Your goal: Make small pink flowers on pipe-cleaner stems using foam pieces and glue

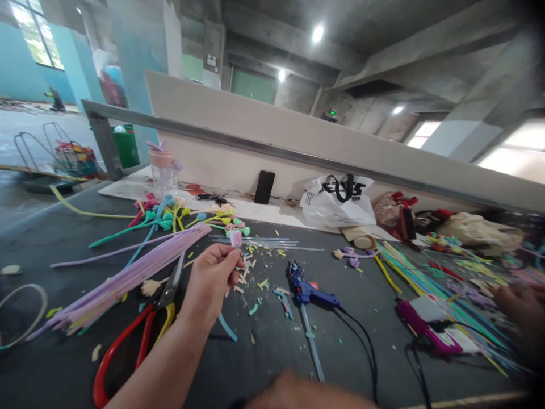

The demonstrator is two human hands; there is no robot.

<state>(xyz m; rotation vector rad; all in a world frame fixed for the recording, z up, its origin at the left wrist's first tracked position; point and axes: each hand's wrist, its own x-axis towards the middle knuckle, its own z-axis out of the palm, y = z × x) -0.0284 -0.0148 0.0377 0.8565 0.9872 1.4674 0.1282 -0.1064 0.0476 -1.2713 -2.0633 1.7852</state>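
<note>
My left hand (216, 278) is closed in a pinch above the dark tabletop, with a small lilac pipe-cleaner piece (235, 238) standing up from its fingertips. At the bottom edge is my right hand (309, 393), smeared by motion, its fingers not readable. A blue hot glue gun (313, 294) lies beyond it, with a clear glue stick (312, 343) close by. Left of my left wrist are red-and-yellow-handled scissors (168, 295) and a bundle of lilac pipe cleaners (140, 275). Short cut scraps (254, 307) are scattered to the right of my left hand.
Colourful pipe-cleaner flowers (166, 218) lie at the back left near a clear cup (164, 173). A phone (264, 187) leans on the back panel beside a white plastic bag (338, 201). At the right are a purple glue gun (430, 329) and another person's hand (522, 307).
</note>
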